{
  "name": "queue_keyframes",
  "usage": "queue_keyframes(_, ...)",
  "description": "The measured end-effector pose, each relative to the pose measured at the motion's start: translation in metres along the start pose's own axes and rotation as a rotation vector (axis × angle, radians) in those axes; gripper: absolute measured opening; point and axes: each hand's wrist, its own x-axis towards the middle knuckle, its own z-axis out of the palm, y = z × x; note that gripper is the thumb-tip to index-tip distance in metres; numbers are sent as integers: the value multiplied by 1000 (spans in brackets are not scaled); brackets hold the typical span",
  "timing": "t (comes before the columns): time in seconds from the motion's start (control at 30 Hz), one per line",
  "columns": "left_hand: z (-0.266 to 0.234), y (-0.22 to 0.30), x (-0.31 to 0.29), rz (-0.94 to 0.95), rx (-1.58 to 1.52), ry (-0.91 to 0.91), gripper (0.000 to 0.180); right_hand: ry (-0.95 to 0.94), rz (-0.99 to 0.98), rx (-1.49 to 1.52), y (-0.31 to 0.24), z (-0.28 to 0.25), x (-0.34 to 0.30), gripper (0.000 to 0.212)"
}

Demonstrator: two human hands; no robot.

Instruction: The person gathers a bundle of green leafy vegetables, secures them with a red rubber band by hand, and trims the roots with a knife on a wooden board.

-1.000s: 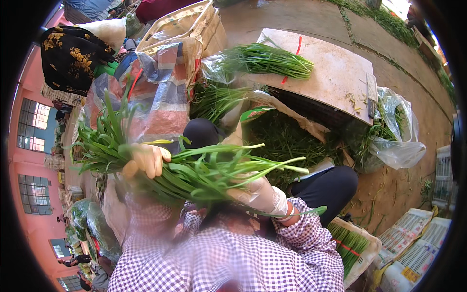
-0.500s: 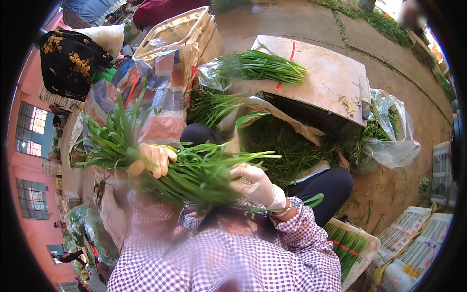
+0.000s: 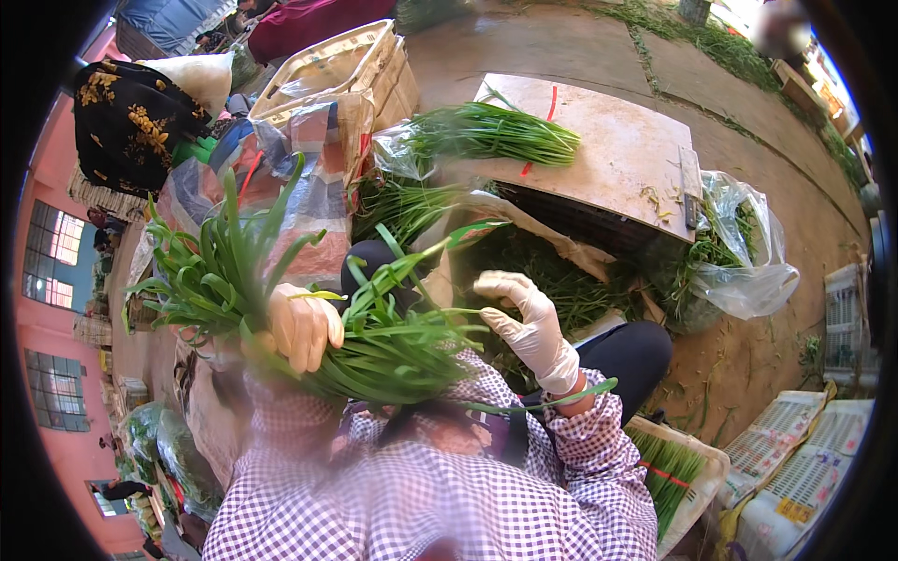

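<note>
My gloved left hand (image 3: pixel 304 329) is closed around a thick bunch of garlic chives (image 3: pixel 398 360), its fingers wrapped over the middle. Long flat green leaves fan out on both sides of that grip, in front of my chest. To the right of the bunch, my gloved right hand (image 3: pixel 531 329) is open, thumb and fingers apart with nothing visible between them. Leaf tips reach close to its thumb. One long leaf trails below my right wrist. Ahead, a neat bundle of chives (image 3: pixel 510 133) lies on a board (image 3: pixel 627 154) across a red tie strip (image 3: pixel 553 101).
Loose greens (image 3: pixel 552 290) fill the low space beyond my knees. A clear plastic bag (image 3: pixel 753 280) of greens stands right of the board. Plastic crates (image 3: pixel 795 449) sit at lower right, near a tray of tied chives (image 3: pixel 669 477). A cream crate (image 3: pixel 398 84) stands at far left.
My right hand has come off the bunch, moving up and right, and its fingers have opened. The left hand keeps its grip.
</note>
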Motion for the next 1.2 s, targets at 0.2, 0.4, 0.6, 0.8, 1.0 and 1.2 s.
queue_keyframes(0.2,8,-13,25,34,-50,-149,10,-94,-187,-271,3,-7,24,57)
queue_keyframes(0.4,19,-19,32,-57,-165,-228,14,-276,-379,-189,23,19,45,32)
queue_keyframes(0.6,14,-25,16,11,-132,-227,8,-532,81,135,14,20,28,37)
queue_keyframes(0.8,4,-43,23,57,-196,-243,13,-692,143,292,-2,35,28,41)
queue_keyframes(1.0,26,-41,25,-57,120,247,24,-750,217,790,-24,29,25,86)
queue_keyframes(1.2,45,-58,95,-175,183,1103,27,-454,162,473,-22,34,30,114)
